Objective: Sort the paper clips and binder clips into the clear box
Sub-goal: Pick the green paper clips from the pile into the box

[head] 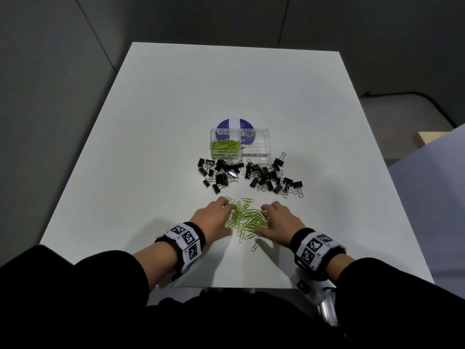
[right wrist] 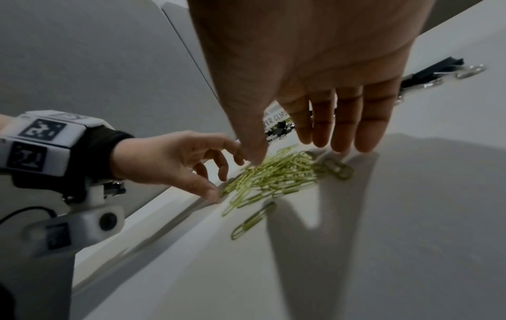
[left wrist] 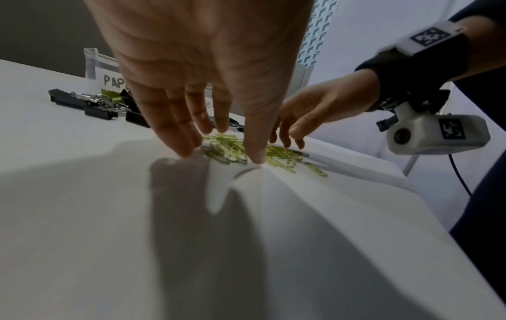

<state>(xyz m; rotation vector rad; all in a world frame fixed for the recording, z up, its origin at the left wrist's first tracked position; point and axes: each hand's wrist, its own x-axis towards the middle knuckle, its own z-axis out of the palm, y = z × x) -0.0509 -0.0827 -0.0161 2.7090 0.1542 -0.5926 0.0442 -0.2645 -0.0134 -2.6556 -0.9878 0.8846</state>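
Box: clear box [head: 261, 141] at mid-desk [head: 151, 122]; left half marked PAPER CLIPS, part filled with green clips; right half marked BINDER CLIPS, bare.
Paper clips: loose green heap [head: 247, 219] near front edge, unsorted.
Binder clips: black scatter [head: 251, 176] just before the box, untouched.
Left hand [head: 210, 219]: grip spread, fingertips at heap's left edge, nothing pinched.
Right hand [head: 279, 221]: grip spread, flanking heap's right.
Progress: likely under halfway; raking heap together for next scoop.
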